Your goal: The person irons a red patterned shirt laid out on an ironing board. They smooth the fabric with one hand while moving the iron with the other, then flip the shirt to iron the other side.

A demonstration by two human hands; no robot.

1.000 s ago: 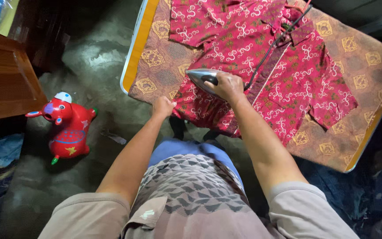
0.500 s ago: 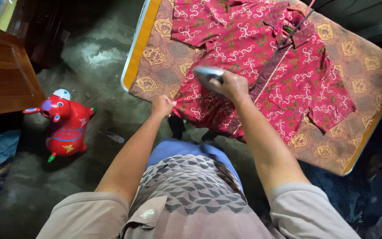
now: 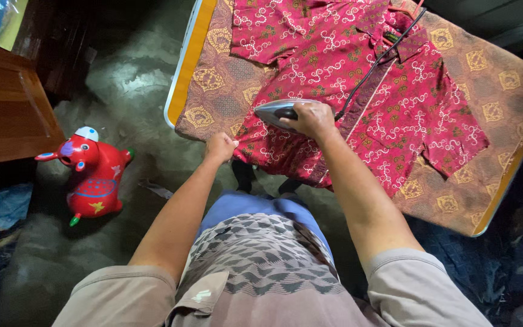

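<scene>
A red patterned shirt (image 3: 358, 79) lies spread on a low table covered with a brown patterned cloth (image 3: 225, 91). My right hand (image 3: 315, 118) grips the handle of a silver iron (image 3: 273, 112) that rests on the shirt's lower left part. The iron's black cord (image 3: 376, 60) runs up across the shirt to the far edge. At the table's near edge my left hand (image 3: 221, 147) pinches the shirt's hem corner.
The table has a white and orange rim (image 3: 189, 57). A red toy animal (image 3: 92, 172) stands on the concrete floor at the left. Wooden furniture (image 3: 4, 109) sits at the far left. Dark blue fabric (image 3: 503, 266) lies on the floor at the right.
The iron slid a little back and forth over the shirt's lower left part and sits near where it began. My left hand has stayed on the hem.
</scene>
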